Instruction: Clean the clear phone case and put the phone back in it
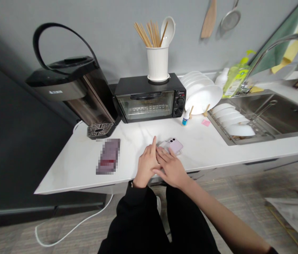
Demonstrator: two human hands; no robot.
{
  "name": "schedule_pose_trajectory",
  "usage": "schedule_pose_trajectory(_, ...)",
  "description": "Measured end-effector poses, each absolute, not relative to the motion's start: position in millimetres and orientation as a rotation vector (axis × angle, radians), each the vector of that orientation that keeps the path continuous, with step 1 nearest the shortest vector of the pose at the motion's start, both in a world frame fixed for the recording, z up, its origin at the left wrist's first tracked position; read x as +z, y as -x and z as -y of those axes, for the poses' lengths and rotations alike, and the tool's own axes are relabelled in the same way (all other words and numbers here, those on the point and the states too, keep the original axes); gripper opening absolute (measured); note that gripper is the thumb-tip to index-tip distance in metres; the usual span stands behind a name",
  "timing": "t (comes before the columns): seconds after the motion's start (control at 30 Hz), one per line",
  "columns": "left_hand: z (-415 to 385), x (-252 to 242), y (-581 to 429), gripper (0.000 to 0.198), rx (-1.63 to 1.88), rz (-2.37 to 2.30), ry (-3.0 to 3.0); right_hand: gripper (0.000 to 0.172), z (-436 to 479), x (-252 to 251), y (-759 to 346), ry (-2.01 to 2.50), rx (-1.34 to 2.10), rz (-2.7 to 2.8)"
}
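Both hands have no grip on anything: left hand [146, 165] and right hand [171, 168] lie open, touching, beside the pink phone [174, 144] on the table [80, 162]. Best to reach slowly and hold its sides.

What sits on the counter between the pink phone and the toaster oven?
In the head view, only bare white counter lies between the pink phone and the toaster oven; a small blue-capped bottle stands off to the right.
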State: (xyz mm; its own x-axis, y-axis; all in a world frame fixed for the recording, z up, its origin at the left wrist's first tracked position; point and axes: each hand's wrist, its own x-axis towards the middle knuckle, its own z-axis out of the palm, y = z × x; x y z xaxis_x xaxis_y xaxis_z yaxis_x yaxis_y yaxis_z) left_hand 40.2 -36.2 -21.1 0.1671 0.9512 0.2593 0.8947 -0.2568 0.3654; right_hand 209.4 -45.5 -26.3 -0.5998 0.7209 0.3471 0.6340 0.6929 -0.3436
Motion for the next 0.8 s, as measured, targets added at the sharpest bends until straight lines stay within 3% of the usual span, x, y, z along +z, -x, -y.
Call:
schedule_pose_trajectory(0.07,35.8,-21.3,-40.7,0.097,0.671,-1.846,-2.29,0.062,55.1,-26.6,-216.3,0.984,0.3,2.472)
schedule_pose_trajectory(0.17,36.0,-20.4,-41.9,0.112,0.701,-1.824,-2.297,0.055,47.7,-27.6,-246.7,1.139,0.218,2.436)
schedule_pose_trajectory(0.27,36.5,-20.1,-41.7,0.121,0.724,-1.829,-2.293,0.06,25.0,-27.4,-256.9,1.356,0.094,2.337)
schedule_pose_trajectory(0.4,36.6,-21.0,-40.1,0.105,0.69,-1.822,-2.296,0.072,29.2,-25.8,-220.4,1.212,0.148,2.383)
schedule_pose_trajectory(0.5,36.9,-20.8,-40.3,0.09,0.651,-1.848,-2.29,0.068,52.4,-25.8,-210.4,1.002,0.267,2.457)
schedule_pose_trajectory(0.6,38.4,-19.5,-41.4,0.102,0.684,-1.827,-2.29,0.059,53.4,-27.3,-231.7,1.069,0.248,2.442)
schedule_pose_trajectory(0.7,39.5,-19.7,-41.3,0.116,0.732,-1.815,-2.291,0.06,34.0,-27.7,-241.5,1.311,0.133,2.326)
schedule_pose_trajectory(0.8,38.4,-22.1,-39.8,0.106,0.727,-1.802,-2.288,0.068,30.1,-26.0,-219.1,1.292,0.145,2.323)
